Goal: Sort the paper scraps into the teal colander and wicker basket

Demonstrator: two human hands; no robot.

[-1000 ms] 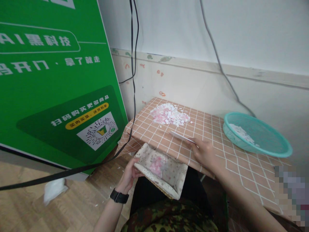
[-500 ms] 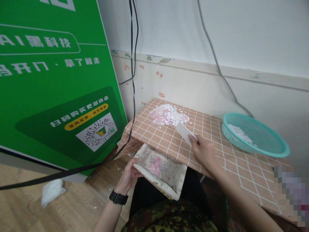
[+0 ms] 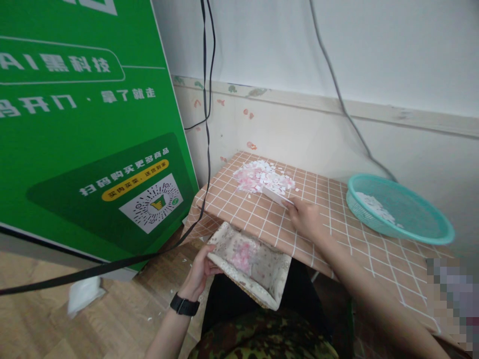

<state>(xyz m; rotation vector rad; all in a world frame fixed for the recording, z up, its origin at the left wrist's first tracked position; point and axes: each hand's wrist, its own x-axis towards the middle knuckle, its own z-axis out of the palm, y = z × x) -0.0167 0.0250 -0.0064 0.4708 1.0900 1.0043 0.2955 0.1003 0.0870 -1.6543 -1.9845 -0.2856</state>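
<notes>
My left hand point(image 3: 200, 273) grips the left rim of a cloth-lined basket point(image 3: 267, 276), held tilted just below the table's front edge. Pink bits point(image 3: 241, 257) lie on the lining inside it. In my right hand point(image 3: 305, 215) is a flat white card point(image 3: 276, 195), its far edge at the near side of a heap of white and pink paper scraps point(image 3: 262, 175). The heap rests on the checked tablecloth point(image 3: 258, 212). Whether the card touches the scraps I cannot tell for sure.
A turquoise plastic basket point(image 3: 419, 219) with white scraps point(image 3: 374, 207) stands at the table's right. On the left rises a green printed cabinet point(image 3: 86, 164). A black strap point(image 3: 207, 149) hangs before the table's left corner. A white bag point(image 3: 85, 294) lies on the floor.
My right hand has moved the card forward and left, up to the heap, and the card now lies flatter. My left hand and the cloth-lined basket have hardly moved.
</notes>
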